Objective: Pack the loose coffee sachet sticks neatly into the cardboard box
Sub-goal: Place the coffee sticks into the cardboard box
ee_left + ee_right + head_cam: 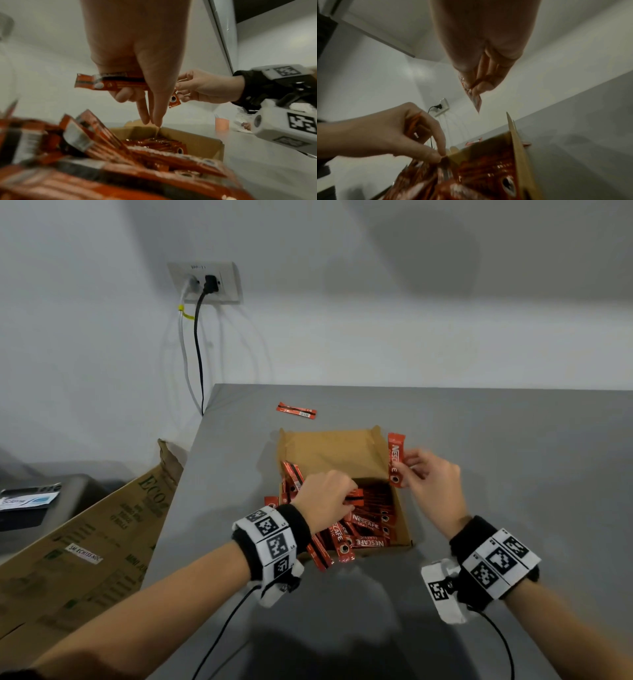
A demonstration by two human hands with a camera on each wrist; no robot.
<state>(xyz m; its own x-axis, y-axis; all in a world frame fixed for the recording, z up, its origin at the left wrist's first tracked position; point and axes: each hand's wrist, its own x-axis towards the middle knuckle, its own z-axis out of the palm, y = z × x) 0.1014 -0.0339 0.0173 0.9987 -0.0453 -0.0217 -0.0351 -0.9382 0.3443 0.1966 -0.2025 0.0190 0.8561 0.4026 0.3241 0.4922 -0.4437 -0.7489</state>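
An open cardboard box [329, 450] stands on the grey table [479, 440], partly filled with red coffee sachet sticks [368, 527]. Several more sticks lean over its left and near rims [320, 554]. My left hand [325, 498] hovers over the box's left side and grips one stick [109, 84] across its curled fingers, while two fingers point down. My right hand [430, 481] is above the box's right rim and pinches another stick [396, 458], held upright. One stick [296, 410] lies alone on the table behind the box.
A large flattened carton [85, 542] leans against the table's left edge. On the wall behind, a socket [205, 282] has cables hanging down. Bare table stretches to the right of the box and in front of it.
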